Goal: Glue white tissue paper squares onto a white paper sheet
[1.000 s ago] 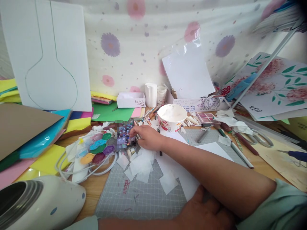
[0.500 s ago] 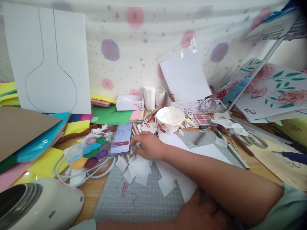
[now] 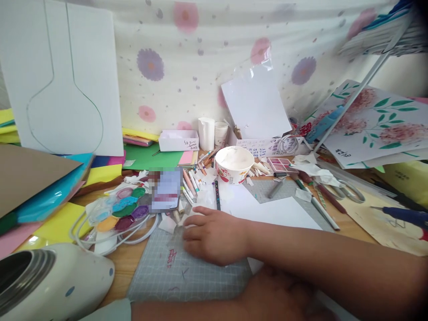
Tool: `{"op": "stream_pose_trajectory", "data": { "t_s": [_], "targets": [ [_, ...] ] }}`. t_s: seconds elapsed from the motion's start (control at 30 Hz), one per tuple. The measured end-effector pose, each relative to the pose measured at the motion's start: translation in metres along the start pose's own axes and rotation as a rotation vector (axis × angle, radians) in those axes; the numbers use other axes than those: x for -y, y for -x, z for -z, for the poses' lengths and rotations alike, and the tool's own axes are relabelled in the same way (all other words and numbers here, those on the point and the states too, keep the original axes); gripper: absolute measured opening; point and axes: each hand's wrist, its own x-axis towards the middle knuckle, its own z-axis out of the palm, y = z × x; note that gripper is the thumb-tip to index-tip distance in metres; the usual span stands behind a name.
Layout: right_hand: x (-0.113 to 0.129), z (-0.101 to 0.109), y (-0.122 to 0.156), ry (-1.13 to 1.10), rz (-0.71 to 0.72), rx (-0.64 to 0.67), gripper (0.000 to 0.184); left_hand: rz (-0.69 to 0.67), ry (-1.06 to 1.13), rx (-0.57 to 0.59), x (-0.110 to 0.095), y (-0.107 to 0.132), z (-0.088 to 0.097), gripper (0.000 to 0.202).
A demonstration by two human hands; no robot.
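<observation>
My right hand (image 3: 216,236) reaches in from the right and lies palm down over the grey cutting mat (image 3: 160,272). Its fingers are stretched out and point left, and it covers the place where small white paper pieces lay. One piece (image 3: 167,224) still shows left of the fingertips. Beneath my right forearm, my left hand (image 3: 277,294) rests low in the view near a white sheet (image 3: 284,214); its fingers are dim and partly hidden. A phone (image 3: 166,189) lies just beyond my right fingertips.
A paper bowl (image 3: 234,165) stands behind the hands, with several markers (image 3: 192,183) beside it. Left are a paint palette (image 3: 125,209), a white cable (image 3: 75,232) and a spotted white vessel (image 3: 83,272). Scissors (image 3: 354,191) and a blue-handled tool (image 3: 406,215) lie right.
My right hand has left the phone's edge and come nearer and slightly right, onto the small paper pieces. The left hand stays low in the view. The whole view has shifted slightly.
</observation>
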Motion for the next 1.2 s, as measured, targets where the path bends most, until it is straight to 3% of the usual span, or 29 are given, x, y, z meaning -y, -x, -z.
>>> {"op": "stream_pose_trajectory", "data": {
  "t_s": [0.1, 0.17, 0.3, 0.4, 0.47, 0.57, 0.63, 0.77, 0.87, 0.9, 0.97, 1.07, 1.2],
  "targets": [
    [-0.007, 0.01, 0.024, -0.1, -0.087, 0.041, 0.013, -0.042, 0.037, 0.052, 0.013, -0.012, 0.015, 0.044],
    [-0.015, 0.013, 0.03, -0.201, -0.221, 0.03, 0.019, -0.105, -0.003, 0.056, 0.011, -0.009, 0.016, 0.04],
    [-0.035, 0.009, 0.024, -0.252, -0.588, 0.034, 0.067, -0.179, -0.098, 0.04, 0.006, 0.0, 0.017, 0.035],
    [-0.046, 0.004, 0.011, -0.26, -0.684, 0.157, 0.097, -0.18, -0.107, 0.056, 0.006, -0.001, 0.023, 0.035],
    [-0.047, 0.0, 0.005, -0.241, -0.653, 0.191, 0.087, -0.176, -0.094, 0.047, 0.007, -0.004, 0.025, 0.036],
    [-0.039, -0.003, 0.001, -0.147, -0.575, 0.147, 0.041, -0.183, -0.082, 0.019, 0.008, -0.007, 0.023, 0.038],
    [-0.028, -0.002, 0.004, -0.108, -0.544, 0.139, 0.02, -0.182, -0.083, 0.0, 0.008, -0.008, 0.019, 0.039],
    [-0.001, 0.014, 0.021, -0.173, -0.413, 0.135, 0.019, -0.127, -0.091, -0.037, 0.008, -0.006, 0.006, 0.04],
    [0.007, 0.031, 0.038, -0.398, -0.323, 0.029, 0.039, -0.127, -0.105, -0.018, 0.008, -0.004, 0.004, 0.04],
    [0.004, 0.036, 0.043, -0.469, -0.347, -0.022, 0.043, -0.144, -0.117, -0.008, 0.008, -0.002, 0.005, 0.039],
    [-0.007, 0.039, 0.05, -0.492, -0.538, -0.077, 0.035, -0.186, -0.15, -0.006, 0.007, 0.0, 0.011, 0.036],
    [-0.032, 0.031, 0.055, -0.327, -0.894, -0.015, 0.033, -0.214, -0.182, -0.016, 0.007, 0.004, 0.02, 0.033],
    [-0.05, 0.011, 0.05, -0.277, -0.931, 0.068, 0.041, -0.213, -0.182, -0.017, 0.008, 0.006, 0.026, 0.033]
  ]
}}
